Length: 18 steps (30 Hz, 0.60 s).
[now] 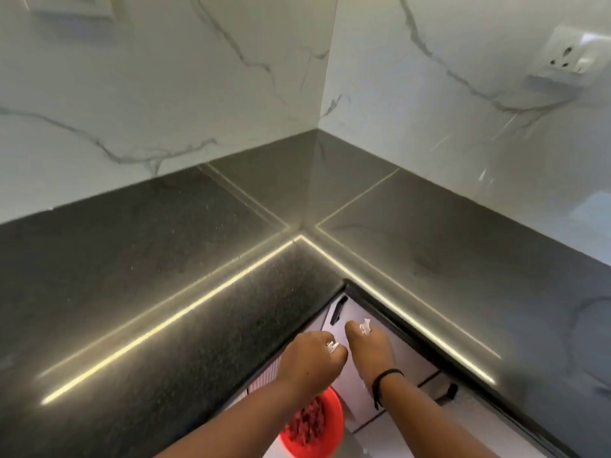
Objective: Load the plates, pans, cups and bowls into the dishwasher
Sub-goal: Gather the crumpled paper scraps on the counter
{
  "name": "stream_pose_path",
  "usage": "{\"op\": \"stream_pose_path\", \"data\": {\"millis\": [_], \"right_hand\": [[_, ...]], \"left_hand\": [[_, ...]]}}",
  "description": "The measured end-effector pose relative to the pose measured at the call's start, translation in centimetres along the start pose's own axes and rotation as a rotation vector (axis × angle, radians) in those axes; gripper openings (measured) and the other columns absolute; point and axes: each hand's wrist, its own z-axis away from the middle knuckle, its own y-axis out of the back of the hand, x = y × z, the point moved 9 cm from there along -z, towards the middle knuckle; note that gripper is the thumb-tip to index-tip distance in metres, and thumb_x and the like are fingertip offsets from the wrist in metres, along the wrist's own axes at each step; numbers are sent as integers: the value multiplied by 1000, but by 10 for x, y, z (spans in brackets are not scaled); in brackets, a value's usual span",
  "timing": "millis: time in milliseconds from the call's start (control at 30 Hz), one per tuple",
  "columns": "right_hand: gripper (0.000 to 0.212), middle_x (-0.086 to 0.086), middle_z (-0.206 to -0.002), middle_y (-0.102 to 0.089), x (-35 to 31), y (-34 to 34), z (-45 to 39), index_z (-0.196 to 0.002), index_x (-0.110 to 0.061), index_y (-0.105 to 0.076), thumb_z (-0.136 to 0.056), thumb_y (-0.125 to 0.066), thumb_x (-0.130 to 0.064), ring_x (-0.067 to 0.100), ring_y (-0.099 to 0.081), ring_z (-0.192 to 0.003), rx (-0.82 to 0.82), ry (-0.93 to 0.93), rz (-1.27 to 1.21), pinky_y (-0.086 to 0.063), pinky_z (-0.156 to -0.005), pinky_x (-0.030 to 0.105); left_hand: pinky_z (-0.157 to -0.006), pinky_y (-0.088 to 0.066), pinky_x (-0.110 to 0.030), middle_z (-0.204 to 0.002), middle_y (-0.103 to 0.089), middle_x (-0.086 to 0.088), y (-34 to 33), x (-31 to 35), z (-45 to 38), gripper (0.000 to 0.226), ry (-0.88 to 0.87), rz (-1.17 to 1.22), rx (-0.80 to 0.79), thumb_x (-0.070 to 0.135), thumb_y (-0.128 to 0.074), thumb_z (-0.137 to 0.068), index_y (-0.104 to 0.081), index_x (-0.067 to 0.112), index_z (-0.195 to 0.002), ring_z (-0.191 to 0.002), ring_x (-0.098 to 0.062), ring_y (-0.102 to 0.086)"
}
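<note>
No plate, pan, cup or bowl for loading is in sight, and I cannot make out a dishwasher. Both my hands reach down below the inner corner of the black countertop (pixel 172 292). My left hand (pixel 312 357) wears a ring and its fingers curl under; what they hold, if anything, is hidden. My right hand (pixel 370 347), with a ring and a black wristband, lies against a white front panel (pixel 410 358), its fingertips out of sight. A black handle (pixel 339 310) sits on that panel just beyond my right thumb.
A red round basket (pixel 330 434) with dark red contents stands low down under my left forearm. A second black handle (pixel 451 390) is on the white fronts to the right. Marble walls meet at the corner, with a socket (pixel 568 57) at right.
</note>
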Motion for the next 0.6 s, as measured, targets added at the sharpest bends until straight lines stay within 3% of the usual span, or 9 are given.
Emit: {"op": "stream_pose_path", "data": {"millis": [100,167,200,300,333,400,500,600], "right_hand": [[22,5,-50,-33,72,-23,5,-57,-15,-42,-72,-53,-27,18,-32,-49,-59,-348,-262,-26,-51,30],[22,6,-52,-43,124,-44,11,-65,-14,-50,-82,-56,-27,21,-42,-52,-96,-535,-351,-35,-53,27],[20,5,-55,-49,145,-53,13,-70,-15,-54,-85,-56,-29,22,-47,-54,-106,-601,-377,-39,-53,26],[28,-4,-45,-46,219,-81,16,-66,-21,-51,-92,-52,-33,13,-42,-39,-123,-775,-487,-30,-43,19],[36,-4,-43,-40,242,-88,16,-61,-21,-46,-94,-50,-37,11,-34,-36,-125,-835,-499,-24,-44,18],[45,-3,-43,-30,281,-104,19,-56,-21,-35,-96,-45,-41,12,-23,-34,-147,-935,-470,-17,-45,19],[43,-4,-42,-26,331,-126,6,-55,-23,-31,-93,-45,-38,12,-22,-34,-165,-993,-473,-17,-42,18],[38,-4,-45,-28,365,-149,-15,-60,-22,-33,-95,-41,-34,13,-23,-38,-159,-1024,-537,-19,-40,16]], "left_hand": [[-48,-37,-32,-48,-53,-1,-44,-31,13,24,174,225,-68,38,-49,-64,-55,17,-54,-52,-21,-51],[-59,-51,-33,-61,-67,-2,-85,-64,28,24,356,394,-111,33,-55,-72,-69,14,-70,-63,-21,-64],[-56,-52,-27,-64,-69,0,-102,-84,35,22,470,475,-116,30,-58,-78,-72,13,-80,-63,-15,-65],[-32,-27,-16,-51,-64,-4,-162,-149,55,26,796,615,-152,35,-63,-83,-70,15,-99,-33,-5,-44],[-34,-22,-15,-42,-56,-4,-178,-168,59,18,860,617,-174,38,-65,-80,-65,22,-90,-29,-7,-37],[-38,-17,-14,-35,-43,3,-201,-205,64,23,958,625,-186,34,-66,-78,-58,18,-63,-26,-9,-30],[-37,-15,-12,-34,-40,5,-230,-256,64,28,1059,651,-141,25,-63,-85,-59,16,-59,-25,-8,-28],[-35,-14,-10,-31,-38,3,-258,-300,60,51,1147,640,-122,27,-63,-84,-52,14,-36,-23,-9,-25]]}}
